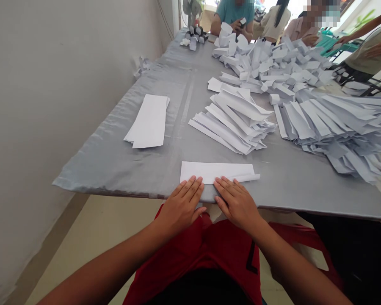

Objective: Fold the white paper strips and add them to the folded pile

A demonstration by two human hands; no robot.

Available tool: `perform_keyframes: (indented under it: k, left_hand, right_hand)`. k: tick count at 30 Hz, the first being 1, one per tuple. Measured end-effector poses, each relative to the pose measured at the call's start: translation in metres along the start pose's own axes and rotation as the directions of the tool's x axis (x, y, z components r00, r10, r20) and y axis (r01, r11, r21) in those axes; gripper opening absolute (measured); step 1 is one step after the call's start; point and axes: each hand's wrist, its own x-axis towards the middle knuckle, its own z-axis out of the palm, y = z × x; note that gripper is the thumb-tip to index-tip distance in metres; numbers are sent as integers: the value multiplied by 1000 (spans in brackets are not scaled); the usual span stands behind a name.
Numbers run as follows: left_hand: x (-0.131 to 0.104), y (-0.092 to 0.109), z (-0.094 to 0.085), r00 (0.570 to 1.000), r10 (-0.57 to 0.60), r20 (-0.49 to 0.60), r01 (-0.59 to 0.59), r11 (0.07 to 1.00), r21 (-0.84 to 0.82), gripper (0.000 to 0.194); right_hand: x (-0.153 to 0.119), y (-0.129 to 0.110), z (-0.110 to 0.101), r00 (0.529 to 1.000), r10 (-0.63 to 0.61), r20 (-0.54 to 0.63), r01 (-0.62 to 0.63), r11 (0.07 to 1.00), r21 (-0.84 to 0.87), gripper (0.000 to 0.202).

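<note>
A white strip of paper (216, 169) lies lengthwise near the front edge of the table, its lower right edge folded or curled up. My left hand (186, 201) rests flat with its fingertips on the strip's near left edge. My right hand (235, 201) lies on the near edge right of the middle, fingers stretched out and close together. Neither hand grips anything. A stack of flat white paper sheets (152, 120) sits farther off to the left. Beyond the strip, to the right, is a pile of folded paper strips (235, 120).
A grey cloth (178, 106) covers the table. A larger pile of folded strips (336, 127) spreads at right, with a heap of loose folded papers (273, 63) behind. Dark and white rolled items (195, 36) stand at the far left end. Several people sit or stand beyond. A wall (66, 84) borders the left.
</note>
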Motion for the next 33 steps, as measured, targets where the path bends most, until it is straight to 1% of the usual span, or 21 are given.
perform_keyframes:
  k: [7,14,19,22,25,30,33]
  left_hand:
    - [1,0,-3,1000,8,12,-8,1000,6,56]
    - [-2,2,-4,999,-46,27,46,999,-4,58]
    - [-5,2,-6,999,-50,8,50,999,14,57]
    - [-7,1,-6,998,-62,0,62,998,-1,60]
    - [-8,1,-6,997,-70,-9,70,997,-14,62]
    - [-8,0,-6,998,-60,10,60,998,18,56]
    - [-7,-1,-6,999,-44,7,44,998,41,53]
  right_hand:
    - [1,11,-1,999,-31,24,30,999,25,41]
    - [-11,24,-5,991,-30,128,43,994,-99,49]
    - [-18,40,-12,982,-17,191,40,992,-121,54]
    - [-21,49,-16,976,16,219,11,993,-119,54]
    - [-21,57,-18,973,63,221,-38,992,-118,53]
    - [-20,65,-20,965,141,220,-120,987,-106,51]
    - [-20,68,-22,958,158,239,-132,984,-122,51]
